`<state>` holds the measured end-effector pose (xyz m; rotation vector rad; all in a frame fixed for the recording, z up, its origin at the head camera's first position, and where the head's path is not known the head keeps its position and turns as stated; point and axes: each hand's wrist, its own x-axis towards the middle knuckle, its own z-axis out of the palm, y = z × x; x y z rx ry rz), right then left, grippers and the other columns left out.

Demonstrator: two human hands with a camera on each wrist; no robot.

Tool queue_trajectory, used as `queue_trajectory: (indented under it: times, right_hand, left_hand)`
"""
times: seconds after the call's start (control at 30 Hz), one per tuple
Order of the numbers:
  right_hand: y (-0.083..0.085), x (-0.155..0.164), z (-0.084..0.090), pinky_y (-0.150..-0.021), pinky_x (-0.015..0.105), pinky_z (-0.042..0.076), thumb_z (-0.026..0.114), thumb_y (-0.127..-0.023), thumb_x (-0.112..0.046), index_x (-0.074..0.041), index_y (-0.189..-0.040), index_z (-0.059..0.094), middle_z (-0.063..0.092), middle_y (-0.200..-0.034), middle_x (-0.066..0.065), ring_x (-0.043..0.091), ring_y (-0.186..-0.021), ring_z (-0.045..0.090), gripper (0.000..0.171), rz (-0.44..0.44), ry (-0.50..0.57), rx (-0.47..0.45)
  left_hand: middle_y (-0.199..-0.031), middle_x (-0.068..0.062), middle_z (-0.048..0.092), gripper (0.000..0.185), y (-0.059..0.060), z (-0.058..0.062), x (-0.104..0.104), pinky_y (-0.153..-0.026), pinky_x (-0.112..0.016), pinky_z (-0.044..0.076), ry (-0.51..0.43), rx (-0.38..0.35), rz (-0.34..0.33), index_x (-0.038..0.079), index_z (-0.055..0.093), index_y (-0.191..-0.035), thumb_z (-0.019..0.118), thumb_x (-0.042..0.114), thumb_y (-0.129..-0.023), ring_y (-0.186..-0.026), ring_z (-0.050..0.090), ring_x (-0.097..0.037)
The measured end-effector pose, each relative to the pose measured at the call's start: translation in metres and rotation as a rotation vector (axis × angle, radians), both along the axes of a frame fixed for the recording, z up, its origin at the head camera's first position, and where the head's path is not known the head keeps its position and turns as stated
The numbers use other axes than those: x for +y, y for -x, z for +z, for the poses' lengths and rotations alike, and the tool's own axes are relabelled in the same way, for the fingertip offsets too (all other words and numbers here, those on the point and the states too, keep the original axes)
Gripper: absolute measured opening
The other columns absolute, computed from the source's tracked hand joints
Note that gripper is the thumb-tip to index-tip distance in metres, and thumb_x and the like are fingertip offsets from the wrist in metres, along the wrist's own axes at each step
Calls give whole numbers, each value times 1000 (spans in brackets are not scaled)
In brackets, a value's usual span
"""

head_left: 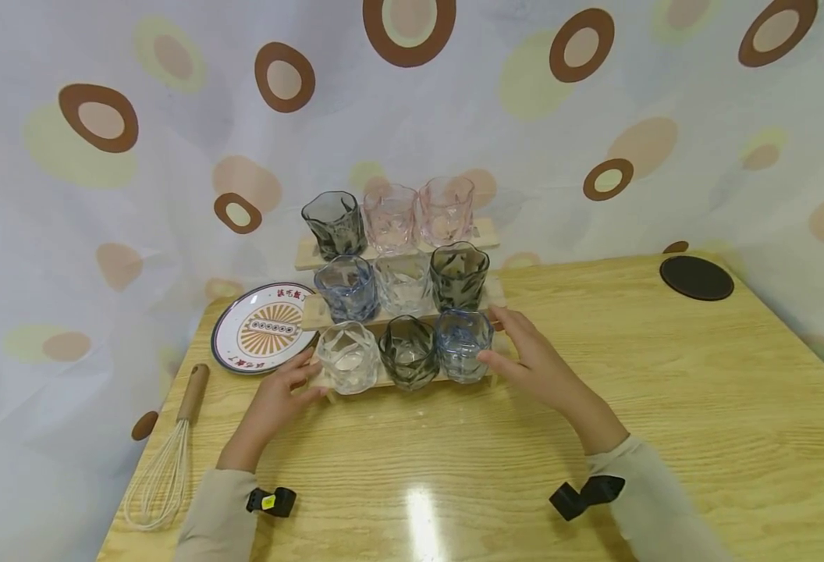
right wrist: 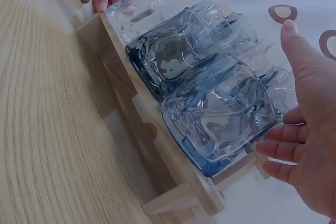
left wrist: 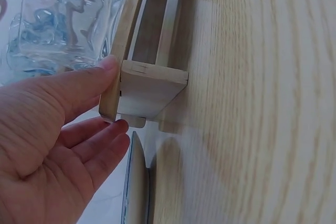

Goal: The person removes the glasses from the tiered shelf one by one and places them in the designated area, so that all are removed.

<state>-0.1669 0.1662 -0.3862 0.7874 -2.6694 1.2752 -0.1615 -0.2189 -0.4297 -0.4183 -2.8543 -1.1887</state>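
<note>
A three-step wooden rack (left wrist: 152, 85) holds three glasses on each step. On the front step stand a clear glass (head_left: 347, 359), a dark grey glass (head_left: 409, 355) and a blue glass (head_left: 463, 347). My left hand (head_left: 284, 396) pinches the rack's left end, thumb on top of the front board and fingertips at its underside. Beside the blue glass (right wrist: 218, 119), my right hand (right wrist: 317, 124) has its thumb raised and fingers spread, with nothing gripped. Behind, the middle step carries blue, clear and grey glasses, and the top step a grey glass (head_left: 335, 225) and two pink ones (head_left: 447, 211).
Left of the rack, a patterned plate (head_left: 264, 328) lies close behind my left hand. A whisk (head_left: 173, 453) with a wooden handle lies along the table's left edge. At the far right is a black round mat (head_left: 696, 278). A spotted curtain (head_left: 412, 109) hangs behind.
</note>
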Motion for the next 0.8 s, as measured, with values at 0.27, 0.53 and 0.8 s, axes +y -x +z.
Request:
queue_trajectory:
  times: [0.27,0.53,0.8]
  right_hand:
    - [7,-10,-7,-103,52,38,77,-80,-20,4,-145,29,41,-138,20,35,-124,42,84,-2,54,-3]
    - [13,-14,-14,-104,48,39,81,-76,-16,4,-141,35,41,-136,19,35,-124,42,82,-36,109,-30]
    - [19,-14,-15,-102,51,40,80,-76,-9,3,-138,37,42,-134,21,37,-121,44,77,-15,198,-102]
  left_hand:
    - [-143,-22,40,44,-1,2,0,-94,-41,48,14,-3,10,-8,59,-122,71,6,-83,-121,50,-37]
    - [-143,-22,41,44,1,4,0,-93,-42,49,42,-1,9,-7,60,-122,72,7,-83,-118,53,-38]
    - [-143,-22,41,44,2,5,0,-95,-45,47,72,-10,5,-7,59,-123,71,8,-84,-114,56,-39]
